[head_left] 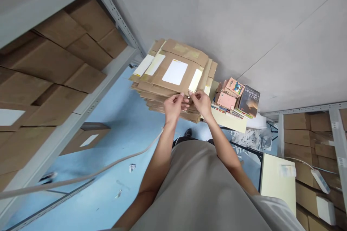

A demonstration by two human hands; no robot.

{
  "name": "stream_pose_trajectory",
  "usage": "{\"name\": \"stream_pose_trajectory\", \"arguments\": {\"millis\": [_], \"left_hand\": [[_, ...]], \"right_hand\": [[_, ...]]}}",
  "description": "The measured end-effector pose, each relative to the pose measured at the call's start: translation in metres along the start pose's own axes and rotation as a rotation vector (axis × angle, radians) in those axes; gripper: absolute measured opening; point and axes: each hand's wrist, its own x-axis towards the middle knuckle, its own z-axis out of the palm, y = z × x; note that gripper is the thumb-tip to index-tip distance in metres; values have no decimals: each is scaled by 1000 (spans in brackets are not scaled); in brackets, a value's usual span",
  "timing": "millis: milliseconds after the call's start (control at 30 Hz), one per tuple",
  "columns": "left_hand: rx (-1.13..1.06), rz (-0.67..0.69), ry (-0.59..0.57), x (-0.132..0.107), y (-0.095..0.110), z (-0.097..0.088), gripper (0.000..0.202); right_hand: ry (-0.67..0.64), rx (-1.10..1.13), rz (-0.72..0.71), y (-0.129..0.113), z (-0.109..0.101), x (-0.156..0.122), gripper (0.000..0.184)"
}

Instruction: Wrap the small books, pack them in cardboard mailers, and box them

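Observation:
In the head view a tall stack of brown cardboard mailers (155,75) stands in front of me, its layers unevenly piled. The top piece carries a large white label (175,72) and a narrower pale label (195,80) at its right. My left hand (174,107) is at the stack's near edge, thumb and forefinger closed in a pinch. Beside it my right hand (200,103) pinches too, just below the narrower label. Between the fingertips something tiny shows, too small to name. The fingers partly cover the near edge of the top piece.
Right of the stack, pink booklets (227,100) and a dark-covered book (248,101) lie on a pale table (233,122). Shelves of brown boxes (48,57) rise at left, more boxes (298,133) at right. A cable (114,164) crosses at left; shredded paper (251,140) lies below the table.

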Motion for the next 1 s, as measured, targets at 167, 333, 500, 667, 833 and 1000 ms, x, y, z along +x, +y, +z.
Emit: {"name": "stream_pose_trajectory", "arguments": {"millis": [167, 333, 500, 667, 833, 1000], "left_hand": [[-40, -30, -67, 1, 9, 9, 40], [-115, -75, -106, -4, 13, 3, 52], [-468, -19, 45, -1, 11, -1, 42], [-554, 91, 150, -11, 14, 29, 36], [-375, 113, -135, -41, -1, 88, 36], [-102, 46, -439, -83, -53, 162, 24]], "right_hand": [[-48, 360, 86, -6, 1, 10, 36], [-78, 607, 167, -20, -8, 9, 42], [-54, 635, 113, -32, -35, -30, 52], [-54, 596, 131, -13, -62, -84, 57], [209, 487, 232, 53, -119, -128, 57], [758, 313, 313, 150, -219, -191, 61]]}}
